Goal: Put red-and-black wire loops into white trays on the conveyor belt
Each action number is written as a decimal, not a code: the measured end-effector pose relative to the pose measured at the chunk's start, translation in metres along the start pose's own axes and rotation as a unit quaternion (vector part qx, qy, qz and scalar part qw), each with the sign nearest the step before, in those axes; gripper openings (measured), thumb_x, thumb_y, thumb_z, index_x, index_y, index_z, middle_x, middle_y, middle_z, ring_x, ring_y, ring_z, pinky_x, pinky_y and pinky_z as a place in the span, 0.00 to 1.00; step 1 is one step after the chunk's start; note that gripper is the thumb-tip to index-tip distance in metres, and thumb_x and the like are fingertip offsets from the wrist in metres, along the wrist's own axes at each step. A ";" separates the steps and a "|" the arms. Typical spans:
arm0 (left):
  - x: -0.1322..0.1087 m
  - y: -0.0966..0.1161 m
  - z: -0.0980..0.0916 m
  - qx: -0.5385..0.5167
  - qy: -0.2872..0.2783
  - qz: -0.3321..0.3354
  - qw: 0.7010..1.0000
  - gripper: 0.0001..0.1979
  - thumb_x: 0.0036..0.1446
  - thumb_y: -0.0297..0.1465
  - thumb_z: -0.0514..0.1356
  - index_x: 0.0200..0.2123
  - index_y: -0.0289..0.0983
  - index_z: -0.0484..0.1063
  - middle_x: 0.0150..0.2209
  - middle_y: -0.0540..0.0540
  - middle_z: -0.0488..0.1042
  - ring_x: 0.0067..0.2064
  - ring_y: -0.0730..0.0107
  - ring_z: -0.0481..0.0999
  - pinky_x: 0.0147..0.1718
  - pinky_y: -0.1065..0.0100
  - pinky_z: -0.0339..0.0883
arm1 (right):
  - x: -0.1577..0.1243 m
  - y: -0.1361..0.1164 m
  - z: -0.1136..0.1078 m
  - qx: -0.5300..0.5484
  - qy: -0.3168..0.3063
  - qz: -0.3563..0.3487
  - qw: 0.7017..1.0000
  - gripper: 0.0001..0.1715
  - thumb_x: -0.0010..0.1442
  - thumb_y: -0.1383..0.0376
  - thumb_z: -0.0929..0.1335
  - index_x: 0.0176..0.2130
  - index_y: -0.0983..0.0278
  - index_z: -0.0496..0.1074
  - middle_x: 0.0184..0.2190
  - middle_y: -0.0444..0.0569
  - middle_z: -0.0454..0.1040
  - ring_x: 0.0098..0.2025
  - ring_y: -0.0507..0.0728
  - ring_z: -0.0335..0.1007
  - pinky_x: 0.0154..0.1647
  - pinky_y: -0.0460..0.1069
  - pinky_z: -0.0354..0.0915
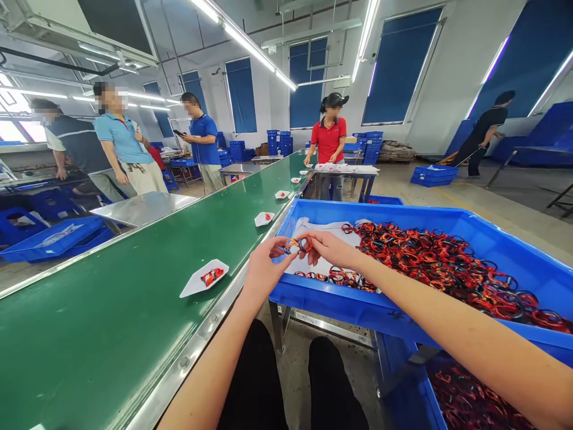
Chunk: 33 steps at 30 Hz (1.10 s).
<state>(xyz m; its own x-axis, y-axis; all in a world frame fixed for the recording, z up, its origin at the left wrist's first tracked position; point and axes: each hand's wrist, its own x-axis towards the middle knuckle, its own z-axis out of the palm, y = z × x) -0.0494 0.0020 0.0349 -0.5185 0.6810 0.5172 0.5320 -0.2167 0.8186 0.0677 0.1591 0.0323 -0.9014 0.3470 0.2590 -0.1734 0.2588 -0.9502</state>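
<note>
Over the near left corner of a blue crate [322, 298], my two hands meet with fingers pinched. Between them are small red, orange and black rings [305, 243] that look like coiled wire or cord; whether they are separate or joined I cannot make out. My left hand [266, 266] grips the left part with thumb and fingertips. On the right part my right hand [329, 248] is closed, its fingers partly hiding it. Inside the crate lies a large heap of similar rings [430, 263], with several more on a white sheet [349, 236] below my hands.
A green conveyor belt [134, 286] with a metal edge runs along my left. White trays [190, 289] with red pieces sit spaced along it. Below right stands another crate of rings [470, 394]. A person in red [329, 140] works beside the belt; other people stand farther back.
</note>
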 end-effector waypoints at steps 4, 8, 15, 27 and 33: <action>-0.008 0.002 -0.007 -0.134 0.043 -0.075 0.987 0.24 0.44 0.30 0.67 0.48 0.40 0.72 0.38 0.47 0.74 0.36 0.74 0.74 0.39 0.73 0.69 | 0.002 -0.002 -0.008 -0.036 0.107 -0.051 0.992 0.13 0.60 0.62 0.62 0.44 0.63 0.70 0.26 0.46 0.75 0.21 0.50 0.69 0.21 0.45 0.66; -0.031 0.009 -0.019 -0.395 -0.003 -0.180 0.901 0.26 0.49 0.28 0.65 0.52 0.43 0.67 0.37 0.50 0.72 0.33 0.80 0.74 0.40 0.74 0.72 | 0.001 -0.002 -0.010 -0.042 0.073 -0.009 0.996 0.15 0.61 0.61 0.61 0.45 0.65 0.69 0.27 0.49 0.76 0.21 0.51 0.69 0.21 0.47 0.66; -0.097 0.004 -0.041 -0.596 0.091 -0.276 0.748 0.05 0.57 0.27 0.57 0.38 0.37 0.70 0.28 0.52 0.67 0.25 0.86 0.69 0.25 0.84 0.72 | -0.004 0.003 -0.004 -0.091 0.016 0.016 0.996 0.16 0.62 0.61 0.60 0.46 0.64 0.68 0.28 0.49 0.76 0.21 0.50 0.68 0.22 0.46 0.66; -0.153 -0.011 -0.059 -0.516 0.236 -0.355 0.743 0.08 0.61 0.32 0.54 0.41 0.37 0.70 0.32 0.51 0.75 0.24 0.82 0.75 0.19 0.81 0.71 | -0.006 0.014 -0.007 -0.139 -0.002 0.083 0.987 0.23 0.57 0.52 0.65 0.45 0.64 0.69 0.30 0.53 0.76 0.22 0.52 0.68 0.23 0.48 0.67; -0.152 -0.013 -0.062 -0.495 0.266 -0.345 0.751 0.09 0.58 0.29 0.58 0.43 0.38 0.70 0.35 0.50 0.77 0.27 0.80 0.77 0.19 0.82 0.71 | -0.007 0.017 -0.009 -0.155 -0.006 0.101 0.983 0.23 0.56 0.52 0.65 0.46 0.63 0.69 0.32 0.53 0.76 0.23 0.52 0.68 0.24 0.49 0.67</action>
<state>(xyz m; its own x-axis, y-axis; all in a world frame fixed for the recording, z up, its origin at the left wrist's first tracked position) -0.0187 -0.1425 -0.0387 -0.7767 0.5508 -0.3056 -0.6095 -0.5346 0.5854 0.0747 0.1689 0.0157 -0.9101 0.4089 0.0669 0.1368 0.4490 -0.8830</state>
